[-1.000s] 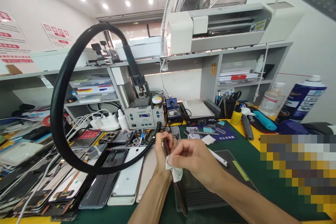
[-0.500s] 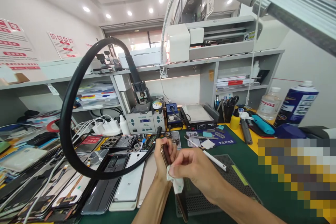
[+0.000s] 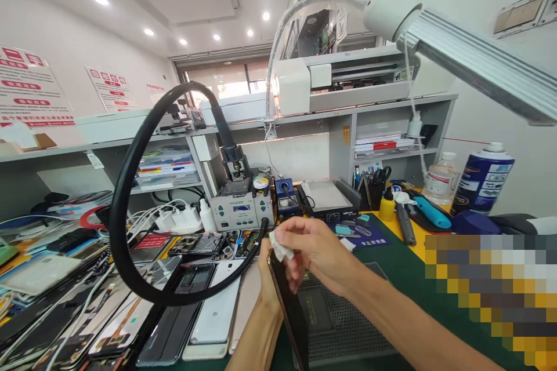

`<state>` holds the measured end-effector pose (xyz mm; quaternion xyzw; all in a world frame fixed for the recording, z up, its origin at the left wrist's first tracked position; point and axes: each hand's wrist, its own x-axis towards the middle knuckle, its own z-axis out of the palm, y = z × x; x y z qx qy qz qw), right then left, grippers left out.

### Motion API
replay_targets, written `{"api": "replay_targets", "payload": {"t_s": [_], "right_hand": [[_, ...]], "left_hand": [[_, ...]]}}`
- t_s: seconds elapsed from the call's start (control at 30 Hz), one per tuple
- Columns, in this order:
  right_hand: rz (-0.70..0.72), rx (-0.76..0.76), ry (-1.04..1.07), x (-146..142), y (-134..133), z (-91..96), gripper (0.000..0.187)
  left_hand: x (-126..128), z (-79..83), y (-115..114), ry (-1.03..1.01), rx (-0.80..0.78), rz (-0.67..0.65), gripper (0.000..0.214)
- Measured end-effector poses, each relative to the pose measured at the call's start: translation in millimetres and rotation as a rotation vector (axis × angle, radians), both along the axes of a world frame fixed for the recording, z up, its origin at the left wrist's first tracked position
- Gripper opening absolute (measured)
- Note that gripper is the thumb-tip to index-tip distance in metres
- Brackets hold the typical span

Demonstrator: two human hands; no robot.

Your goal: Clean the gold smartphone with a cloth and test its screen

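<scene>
The phone [image 3: 289, 307] sits at lower centre of the frame, edge-on, its long axis running from the bottom edge up and leftward. The left hand [image 3: 266, 278] grips it from behind, forearm rising from below. The right hand [image 3: 317, 249] pinches a white wipe [image 3: 281, 245] against its top end.

Bench surfaces: glass, rubber, cloth, plastic.
Phone [image 3: 289, 307]: glossy dark glass, gold metal edge. Wipe [image 3: 279, 245]: soft white cloth, crumpled. Hose [image 3: 130, 185]: matt black rubber. Mat [image 3: 348, 324]: dark perforated, matt. Spray can [image 3: 485, 177]: glossy printed metal. Lamp arm [image 3: 470, 58]: ribbed brushed aluminium. Station [image 3: 241, 208]: grey plastic casing.
</scene>
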<state>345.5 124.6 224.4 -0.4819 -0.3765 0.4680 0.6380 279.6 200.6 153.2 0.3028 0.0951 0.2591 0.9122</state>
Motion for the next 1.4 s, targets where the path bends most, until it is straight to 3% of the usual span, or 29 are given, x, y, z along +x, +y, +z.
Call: {"api": "replay_targets", "payload": {"t_s": [0.17,0.27,0.4,0.5,0.67,0.8,1.0,1.4], "right_hand": [[0.078,0.091,0.046,18.0,-14.2,-7.9,0.025],[0.14,0.069,0.12,23.4,-22.7,-13.8,0.022],[0.233,0.025,0.144,27.3,-29.7,-18.3,0.034],[0.182,0.005,0.014,25.5,-30.3,-20.2,0.021],[0.042,0.012,-0.169,17.5,-28.5,-23.9,0.029],[0.108,-0.038,-0.144,15.3,-29.4,-26.5,0.027],[0.175,-0.096,-0.351,12.2,-31.8,-25.4,0.025],[0.029,-0.061,-0.212,-8.1,-20.4,-33.3,0.036]], "left_hand": [[0.1,8.5,4.3,-0.03,0.066,-0.061,0.043],[-3.1,10.9,8.9,-0.014,0.058,-0.104,0.041],[-5.0,9.7,12.1,-0.002,0.032,-0.155,0.043],[-3.5,8.8,10.6,-0.029,-0.004,-0.145,0.042],[-2.8,8.1,7.3,-0.049,-0.026,-0.142,0.04],[-3.2,7.5,6.8,-0.044,-0.033,-0.142,0.041],[-0.5,10.7,7.2,-0.002,-0.064,-0.101,0.044],[5.5,0.9,3.2,0.136,-0.21,0.011,0.046]]}}
